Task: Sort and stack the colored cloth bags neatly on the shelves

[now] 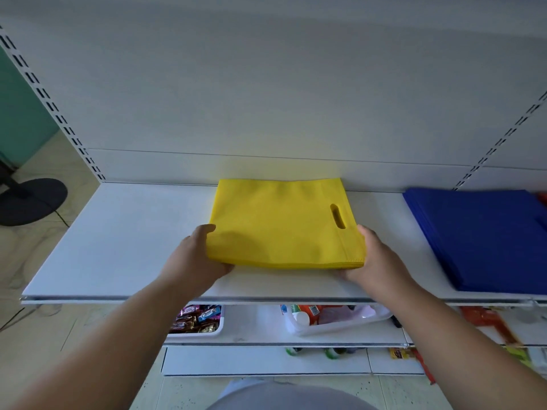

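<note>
A stack of yellow cloth bags (281, 223) with an oval handle cut-out lies flat on the white shelf (118, 247), its far edge against the back panel. My left hand (195, 255) grips the stack's near-left corner, thumb on top and fingers under the edge. My right hand (370, 255) holds the near-right corner the same way. A stack of blue cloth bags (479, 238) lies on the same shelf to the right, apart from the yellow one.
Something red (541, 198) peeks out behind the blue stack at the right edge. Lower shelves hold a white bin of snack packs (198, 319), a clear tub of bottles (331, 318) and orange packets (488, 321). A black fan base (29, 201) stands on the floor, left.
</note>
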### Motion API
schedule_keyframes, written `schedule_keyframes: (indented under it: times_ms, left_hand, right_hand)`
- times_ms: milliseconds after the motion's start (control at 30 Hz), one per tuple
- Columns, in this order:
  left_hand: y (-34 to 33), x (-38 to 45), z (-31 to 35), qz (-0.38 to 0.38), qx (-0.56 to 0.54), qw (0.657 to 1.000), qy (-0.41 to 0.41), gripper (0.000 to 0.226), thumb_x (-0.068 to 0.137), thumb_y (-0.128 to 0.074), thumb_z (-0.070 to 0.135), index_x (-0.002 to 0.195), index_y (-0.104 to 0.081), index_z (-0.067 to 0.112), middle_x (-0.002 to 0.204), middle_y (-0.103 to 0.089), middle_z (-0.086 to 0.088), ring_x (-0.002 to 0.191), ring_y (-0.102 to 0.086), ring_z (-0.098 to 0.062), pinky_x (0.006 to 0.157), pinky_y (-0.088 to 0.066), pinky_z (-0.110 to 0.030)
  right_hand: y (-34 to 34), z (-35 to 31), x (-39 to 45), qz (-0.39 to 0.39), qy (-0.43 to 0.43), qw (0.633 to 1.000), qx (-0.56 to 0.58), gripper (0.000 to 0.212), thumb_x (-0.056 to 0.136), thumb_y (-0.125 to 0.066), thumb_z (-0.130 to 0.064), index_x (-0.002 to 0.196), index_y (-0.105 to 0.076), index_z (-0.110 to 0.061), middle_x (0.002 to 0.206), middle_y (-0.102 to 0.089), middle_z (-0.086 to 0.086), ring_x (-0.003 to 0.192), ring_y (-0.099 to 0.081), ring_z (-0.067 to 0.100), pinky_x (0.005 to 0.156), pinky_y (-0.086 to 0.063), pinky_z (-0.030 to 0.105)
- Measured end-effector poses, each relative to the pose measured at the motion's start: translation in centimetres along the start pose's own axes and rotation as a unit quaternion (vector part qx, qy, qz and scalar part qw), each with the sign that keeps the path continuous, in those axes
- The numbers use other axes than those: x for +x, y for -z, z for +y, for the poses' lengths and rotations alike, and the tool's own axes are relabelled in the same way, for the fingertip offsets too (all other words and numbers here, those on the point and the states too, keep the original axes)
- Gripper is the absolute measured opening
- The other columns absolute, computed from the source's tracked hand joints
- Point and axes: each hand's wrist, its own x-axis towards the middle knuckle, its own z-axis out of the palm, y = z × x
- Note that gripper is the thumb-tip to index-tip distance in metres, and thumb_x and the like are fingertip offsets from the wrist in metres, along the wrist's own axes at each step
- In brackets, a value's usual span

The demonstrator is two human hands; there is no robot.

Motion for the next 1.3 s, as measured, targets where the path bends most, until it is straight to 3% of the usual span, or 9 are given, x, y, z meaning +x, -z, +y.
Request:
schedule_keyframes:
  times_ms: [133, 233, 433, 667, 767, 867, 1033, 1200, 1300]
  left_hand:
    - [0.3, 0.0, -0.5, -0.060, -0.009, 0.998, -0.022, 0.105, 0.073, -0.085, 0.021, 0.155, -0.018, 0.025, 0.147, -0.039, -0.009, 0.126, -0.046, -0.030, 0.095, -0.039, -0.032]
    - [0.1, -0.3, -0.6, -0.061, 0.008, 0.997, -0.047, 0.105, 0.075, -0.083, 0.026, 0.155, -0.015, 0.025, 0.154, -0.032, -0.005, 0.136, -0.037, -0.024, 0.105, -0.032, -0.031]
    - [-0.1, -0.8, -1.5, -0.041, -0.045, 0.997, -0.052, 0.110, 0.070, -0.086, 0.021, 0.155, -0.016, 0.027, 0.151, -0.036, -0.002, 0.135, -0.037, -0.020, 0.107, -0.033, -0.033]
    - [-0.1, -0.6, -2.0, -0.030, -0.006, 0.992, -0.126, 0.114, 0.070, -0.086, 0.025, 0.155, -0.010, 0.026, 0.157, -0.025, 0.004, 0.139, -0.031, -0.016, 0.102, -0.029, -0.021]
    - [-0.1, -0.9, -2.0, -0.044, -0.113, 0.988, -0.092, 0.109, 0.069, -0.088, 0.024, 0.150, -0.016, 0.039, 0.137, -0.042, 0.019, 0.118, -0.043, 0.000, 0.095, -0.034, -0.012]
    - [0.1, 0.0, -1.5, -0.055, -0.302, 0.952, 0.022, 0.096, 0.075, -0.082, 0.037, 0.151, -0.023, 0.038, 0.140, -0.051, 0.005, 0.114, -0.057, -0.010, 0.094, -0.043, -0.030]
    - [-0.4, 1.5, -0.4, -0.029, -0.181, 0.983, -0.007, 0.087, 0.089, -0.068, 0.037, 0.156, -0.013, 0.028, 0.159, -0.024, 0.006, 0.144, -0.024, -0.011, 0.110, -0.024, -0.023]
    - [-0.4, 2.7, -0.7, -0.046, -0.289, 0.956, 0.035, 0.082, 0.089, -0.068, 0.035, 0.153, -0.017, 0.038, 0.158, -0.026, 0.009, 0.142, -0.029, -0.012, 0.113, -0.030, -0.035]
    - [-0.5, 3.3, -0.4, -0.064, -0.299, 0.952, 0.031, 0.085, 0.091, -0.067, 0.030, 0.155, -0.011, 0.036, 0.158, -0.023, 0.011, 0.142, -0.027, -0.011, 0.107, -0.030, -0.028]
  right_hand:
    - [0.5, 0.0, 0.6, -0.079, -0.002, 0.995, -0.057, 0.132, 0.058, -0.088, -0.052, 0.155, -0.002, -0.030, 0.134, -0.044, 0.006, 0.118, -0.048, 0.022, 0.088, -0.042, 0.032]
    - [0.3, -0.3, 0.4, -0.066, 0.008, 0.993, -0.094, 0.133, 0.060, -0.086, -0.055, 0.155, 0.003, -0.027, 0.135, -0.042, 0.008, 0.116, -0.048, 0.022, 0.084, -0.039, 0.029]
    - [0.8, -0.7, -0.3, -0.083, 0.005, 0.993, -0.080, 0.133, 0.064, -0.085, -0.052, 0.155, 0.009, -0.027, 0.159, -0.025, 0.005, 0.139, -0.036, 0.023, 0.106, -0.036, 0.034]
    - [-0.2, -0.8, -1.3, -0.050, -0.017, 0.996, -0.070, 0.132, 0.066, -0.083, -0.051, 0.155, 0.011, -0.023, 0.159, -0.024, 0.004, 0.140, -0.033, 0.024, 0.109, -0.035, 0.036]
    - [0.3, 0.1, -0.6, -0.080, -0.056, 0.992, 0.077, 0.132, 0.057, -0.076, -0.074, 0.156, -0.002, -0.028, 0.159, -0.026, -0.002, 0.142, -0.032, 0.021, 0.113, -0.033, 0.044]
    - [0.6, -0.2, 0.6, -0.075, -0.092, 0.974, 0.194, 0.131, 0.052, -0.060, -0.090, 0.156, -0.011, -0.026, 0.161, -0.018, -0.005, 0.146, -0.022, 0.017, 0.117, -0.024, 0.044]
    - [-0.6, -0.8, 3.5, -0.057, -0.086, 0.980, 0.169, 0.083, 0.094, -0.052, -0.051, 0.156, -0.007, -0.019, 0.162, -0.014, 0.001, 0.148, -0.018, 0.020, 0.118, -0.021, 0.042]
    - [-0.8, 0.1, 3.7, -0.048, -0.108, 0.967, 0.227, 0.073, 0.096, -0.053, -0.045, 0.155, -0.016, -0.024, 0.160, -0.022, -0.004, 0.145, -0.025, 0.017, 0.118, -0.023, 0.045]
    - [-0.9, -0.1, 3.5, -0.062, -0.104, 0.968, 0.221, 0.077, 0.097, -0.051, -0.046, 0.156, -0.007, -0.025, 0.162, -0.014, -0.004, 0.148, -0.016, 0.018, 0.119, -0.019, 0.043]
